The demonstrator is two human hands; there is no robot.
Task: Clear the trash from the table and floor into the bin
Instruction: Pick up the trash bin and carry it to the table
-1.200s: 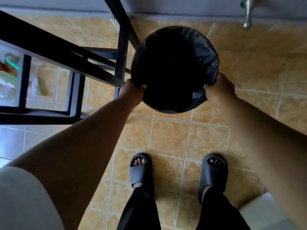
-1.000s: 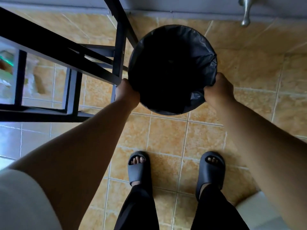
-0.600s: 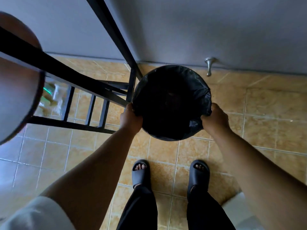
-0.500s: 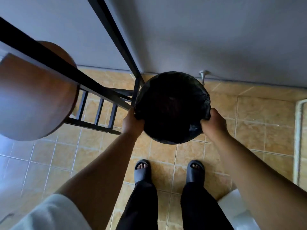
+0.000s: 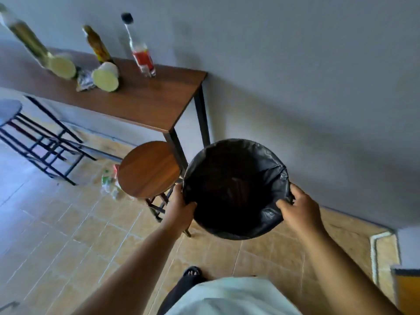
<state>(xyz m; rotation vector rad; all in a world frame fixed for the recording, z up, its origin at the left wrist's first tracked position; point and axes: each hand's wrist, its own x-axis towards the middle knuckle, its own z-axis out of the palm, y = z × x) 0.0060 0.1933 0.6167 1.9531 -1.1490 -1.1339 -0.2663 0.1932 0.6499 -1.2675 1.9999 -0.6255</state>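
Observation:
A round bin [image 5: 236, 189] lined with a black bag is held up off the floor in front of me. My left hand [image 5: 181, 210] grips its left rim and my right hand [image 5: 297, 210] grips its right rim. On the wooden table [image 5: 145, 103] at the upper left stand three bottles, the nearest a clear bottle [image 5: 139, 48] with a red label, plus two paper cups [image 5: 105, 76] and a crumpled wrapper [image 5: 85, 79]. Plastic trash [image 5: 110, 180] lies on the tiled floor left of a stool.
A round wooden stool [image 5: 148, 169] stands just left of the bin, under the table's corner. A second stool [image 5: 10, 109] and black metal frames are at the far left. A grey wall runs behind the bin. A yellow object [image 5: 406, 292] is at the lower right.
The bin has been lifted from the floor with both hands still on its rim. My view has risen, so the tabletop and its bottles and cups have come into sight.

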